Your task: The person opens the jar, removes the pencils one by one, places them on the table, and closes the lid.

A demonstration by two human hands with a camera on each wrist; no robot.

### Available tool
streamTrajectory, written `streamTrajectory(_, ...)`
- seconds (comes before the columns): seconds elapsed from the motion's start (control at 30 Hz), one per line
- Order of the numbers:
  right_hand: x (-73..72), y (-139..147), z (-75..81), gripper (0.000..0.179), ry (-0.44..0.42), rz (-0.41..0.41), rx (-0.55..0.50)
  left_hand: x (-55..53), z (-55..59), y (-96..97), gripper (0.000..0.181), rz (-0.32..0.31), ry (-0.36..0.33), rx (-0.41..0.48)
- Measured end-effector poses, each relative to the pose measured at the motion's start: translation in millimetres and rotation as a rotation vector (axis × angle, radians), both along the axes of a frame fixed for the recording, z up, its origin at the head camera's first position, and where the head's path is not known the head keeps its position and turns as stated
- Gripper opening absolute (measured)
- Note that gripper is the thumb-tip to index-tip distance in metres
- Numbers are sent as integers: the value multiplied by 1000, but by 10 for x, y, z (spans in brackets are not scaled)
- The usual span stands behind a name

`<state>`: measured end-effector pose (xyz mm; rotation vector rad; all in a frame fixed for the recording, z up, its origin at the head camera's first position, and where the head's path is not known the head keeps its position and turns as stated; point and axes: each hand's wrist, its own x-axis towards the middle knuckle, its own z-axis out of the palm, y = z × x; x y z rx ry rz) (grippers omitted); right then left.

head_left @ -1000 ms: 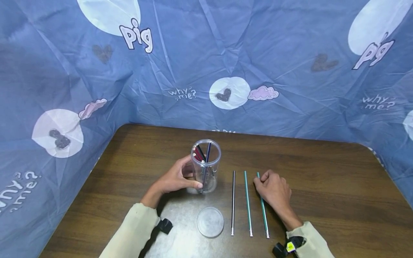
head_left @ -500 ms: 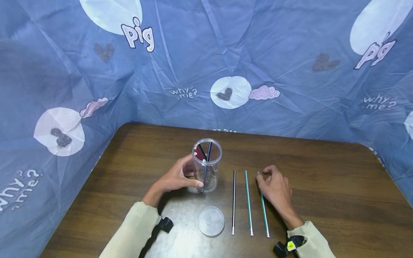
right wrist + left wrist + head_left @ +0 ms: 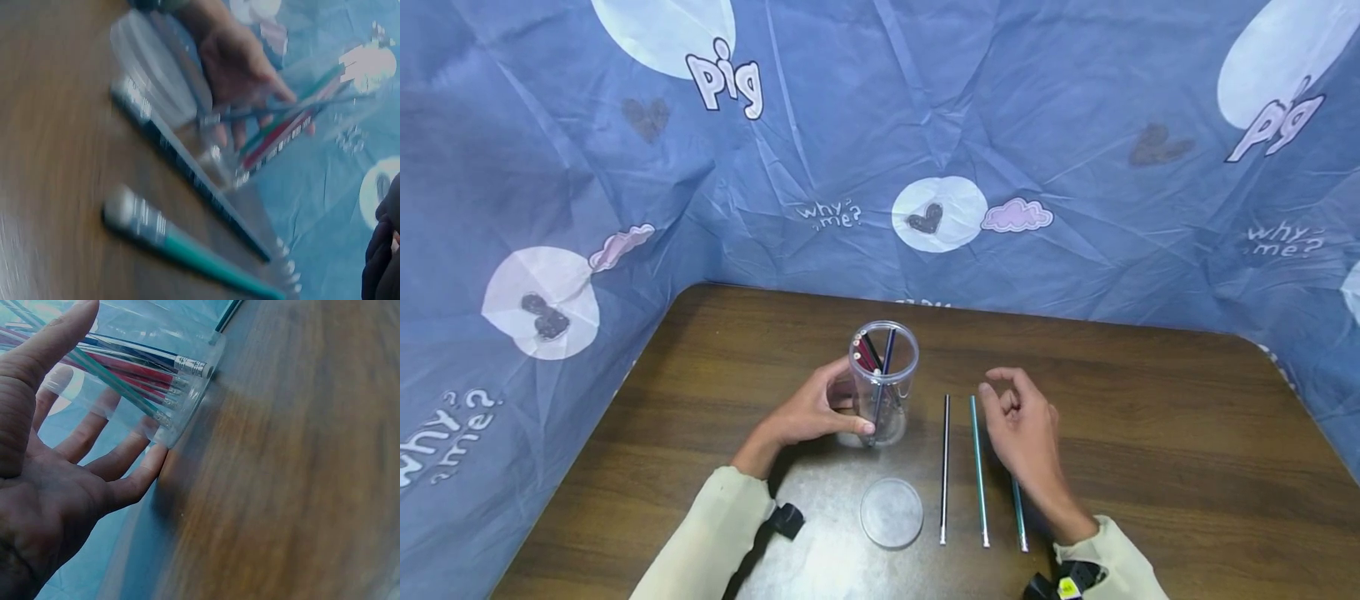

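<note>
My left hand [image 3: 808, 412] holds a clear plastic jar [image 3: 904, 412] upright on the table, thumb across its near side and fingers behind. Inside lean several pencils [image 3: 867, 354], red, black, blue and teal; their eraser ends rest at the jar's bottom in the left wrist view. To the jar's right lie a dark pencil [image 3: 945, 471], a teal pencil [image 3: 979, 471] and another teal pencil [image 3: 1019, 517], side by side. Over the last one hovers my right hand [image 3: 1024, 425], fingers loosely bent and nothing visible in them; it hides that pencil's upper part.
A round translucent lid [image 3: 891, 513] lies flat in front of the jar, left of the dark pencil. The brown wooden table [image 3: 1187, 433] ends at a blue printed cloth [image 3: 820, 142] hanging behind and at the sides.
My right hand has let go of the right-hand teal pencil's far end, lifted, and moved left toward the middle teal pencil. My left hand and the jar have stayed put.
</note>
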<state>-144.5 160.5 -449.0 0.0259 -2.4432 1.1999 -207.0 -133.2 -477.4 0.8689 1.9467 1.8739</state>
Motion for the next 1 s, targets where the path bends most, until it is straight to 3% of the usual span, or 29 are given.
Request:
streamTrajectory(0.23, 136, -200, 226, 15, 58, 101, -130, -6, -1, -1, 90, 0, 20, -20)
streamTrajectory(0.5, 249, -361, 447, 18, 106, 214, -208, 12, 15, 20, 87, 7, 14, -33)
streamTrajectory(0.8, 206, -564, 516, 26, 134, 296, -163, 12, 23, 11, 90, 17, 7, -20)
streamTrajectory(1.0, 150, -679, 569, 28, 156, 265, -122, -1, 4, 10, 90, 11, -3, -12)
